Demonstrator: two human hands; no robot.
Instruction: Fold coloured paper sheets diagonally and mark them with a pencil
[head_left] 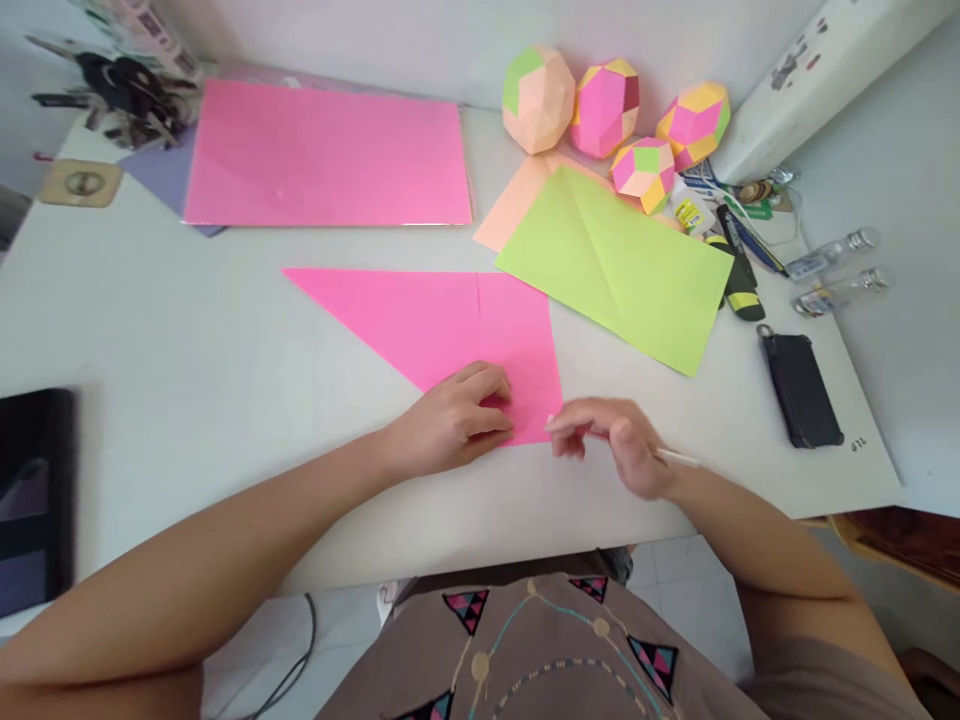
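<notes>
A pink sheet of paper point(450, 310), with a slanted left edge and a short crease near its top, lies on the table before me. My left hand point(457, 415) rests on its lower part, fingers bent and thumb apart, pressing it down without gripping. At the sheet's lower right corner is my right hand point(611, 440), its fingers curled round a slim stick. The stick's pale end point(679, 457) sticks out by the wrist; its kind is unclear. A small pale bit shows at the right fingertips, too blurred to name.
A pink paper stack point(330, 155) lies at the back. Folded green paper point(615, 265) overlaps peach paper point(506, 205). Several faceted paper balls, including a peach one point(538, 105), stand behind. At right are a black pouch point(802, 390) and small bottles point(840, 293); at left, a dark tablet point(34, 500).
</notes>
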